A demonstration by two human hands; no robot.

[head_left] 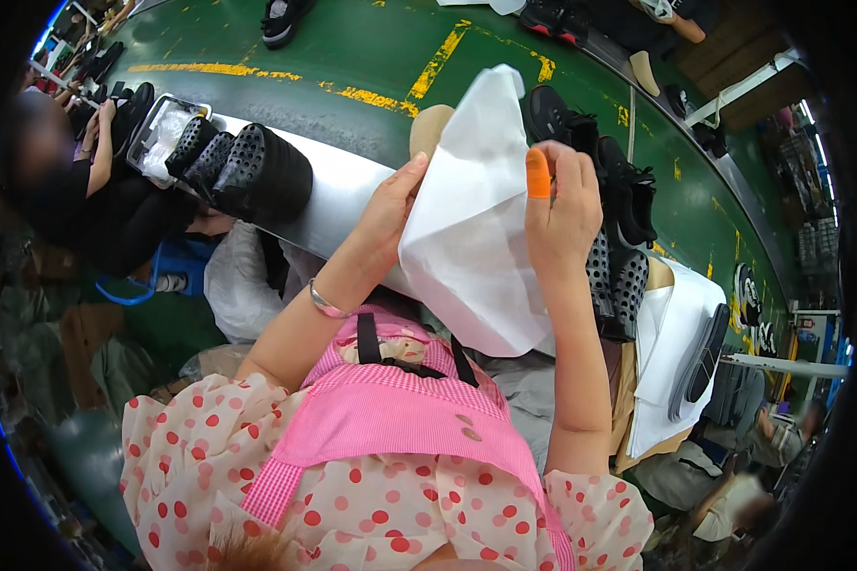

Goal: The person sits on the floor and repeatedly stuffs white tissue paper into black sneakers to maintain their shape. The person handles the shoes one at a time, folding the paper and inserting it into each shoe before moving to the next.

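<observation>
A creased sheet of white paper [476, 219] is raised in front of my apron, over the metal bench. Its left edge is pinched in my left hand [395, 209], which wears a bracelet. My right hand [567, 200] has curled fingers and an orange finger cover [538, 173]; it grips the sheet's right edge. Behind the paper, a beige rounded piece [430, 129] shows only its top, and I cannot tell whether my left fingers touch it. Black lace-up shoes [628, 205] stand just beyond my right hand.
Black perforated shoe-shaped pieces [262, 171] are stacked on the metal bench [338, 195] at left, near a clear-lined tray [167, 138]. White sheets [662, 333] with black soles [703, 366] lie at right. Another person [43, 171] sits at far left. A conveyor [724, 157] runs across the back right.
</observation>
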